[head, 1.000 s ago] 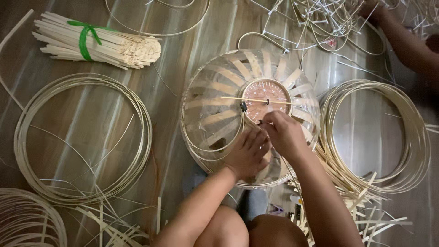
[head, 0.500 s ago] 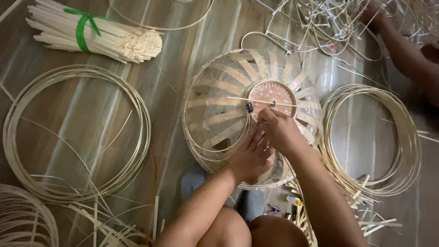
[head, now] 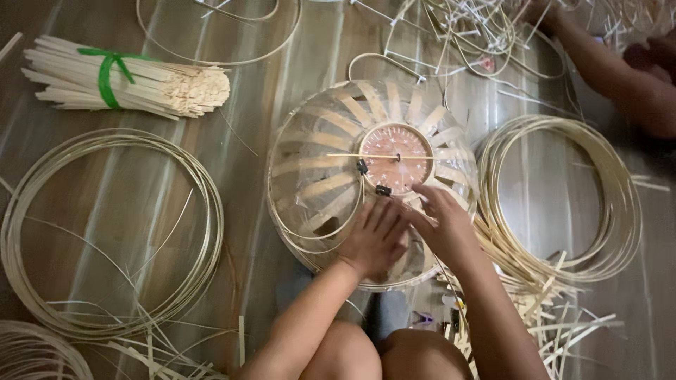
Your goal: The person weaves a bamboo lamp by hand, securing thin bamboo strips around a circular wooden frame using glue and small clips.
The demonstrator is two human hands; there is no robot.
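A dome-shaped bamboo frame (head: 331,127) of curved slats lies upside down on the wooden floor, with a round reddish disc (head: 394,158) at its top and small black clips at the disc's edge. My left hand (head: 373,243) lies flat on the slats on the near side of the dome, fingers spread. My right hand (head: 440,218) rests beside it, fingertips touching the slats just below the disc. A thin strip crosses the disc. Whether either hand pinches a slat is hidden by the fingers.
A bundle of bamboo sticks (head: 127,84) tied with green ribbon lies at the upper left. Coils of thin bamboo strip (head: 105,232) lie left and another coil (head: 563,197) right. Another person's arm (head: 620,70) reaches in at the upper right. Loose offcuts (head: 556,324) litter the floor.
Both hands have shifted a little along the near side of the dome, my right hand sliding off the disc's edge toward the slats. The view moved closer.
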